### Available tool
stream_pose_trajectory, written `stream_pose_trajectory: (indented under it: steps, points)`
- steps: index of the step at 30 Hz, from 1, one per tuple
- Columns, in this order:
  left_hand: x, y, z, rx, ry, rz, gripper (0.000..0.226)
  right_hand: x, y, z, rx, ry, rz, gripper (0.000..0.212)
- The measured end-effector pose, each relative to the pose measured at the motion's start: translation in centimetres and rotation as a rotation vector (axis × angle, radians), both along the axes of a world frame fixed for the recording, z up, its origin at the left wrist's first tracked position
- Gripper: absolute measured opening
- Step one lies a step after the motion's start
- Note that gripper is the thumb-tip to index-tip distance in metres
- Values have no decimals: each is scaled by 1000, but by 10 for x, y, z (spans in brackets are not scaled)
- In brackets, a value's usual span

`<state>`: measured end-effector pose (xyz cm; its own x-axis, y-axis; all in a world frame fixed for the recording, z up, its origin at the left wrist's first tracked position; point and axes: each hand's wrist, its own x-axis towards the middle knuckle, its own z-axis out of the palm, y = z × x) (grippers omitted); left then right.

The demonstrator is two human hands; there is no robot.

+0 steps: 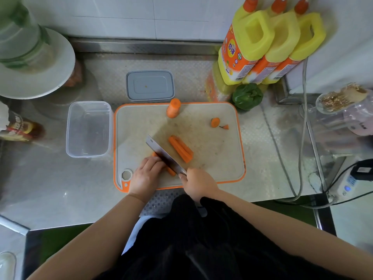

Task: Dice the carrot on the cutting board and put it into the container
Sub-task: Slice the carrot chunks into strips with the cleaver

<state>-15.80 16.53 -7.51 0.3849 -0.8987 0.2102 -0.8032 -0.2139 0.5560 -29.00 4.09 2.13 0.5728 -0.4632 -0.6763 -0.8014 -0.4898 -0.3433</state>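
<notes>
An orange-rimmed cutting board (218, 164) lies on the steel counter. My left hand (146, 174) holds down a carrot piece (171, 171) near the board's front left, fingers curled over it. My right hand (198, 183) grips the handle of a cleaver (164, 155), whose blade rests against the carrot beside my left fingers. A pile of carrot sticks (181, 148) lies mid-board. A carrot chunk (173, 108) stands at the far edge; a carrot end slice (215, 122) and a small tip (225, 127) lie far right. The clear empty container (88, 129) sits left of the board.
The grey lid (149, 85) lies behind the board. Three yellow bottles (268, 43) and a green pepper (247, 96) stand at the back right. A white plate (36, 63) with a green-rimmed vessel sits back left. Cables and a power strip (347, 184) run along the right.
</notes>
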Motion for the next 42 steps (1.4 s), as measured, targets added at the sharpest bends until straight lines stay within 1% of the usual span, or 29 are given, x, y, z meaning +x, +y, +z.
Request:
stream_pose_trajectory:
  steps: [6, 24, 42]
  points:
    - [0, 0, -1, 1, -31, 26, 26, 2, 1, 8, -12, 3, 40, 38]
    - [-1, 2, 0, -5, -21, 35, 25, -8, 3, 11, -82, -3, 41, 33]
    - [0, 1, -5, -52, 0, 33, 23, 4, -1, 13, -4, 74, 74, 35]
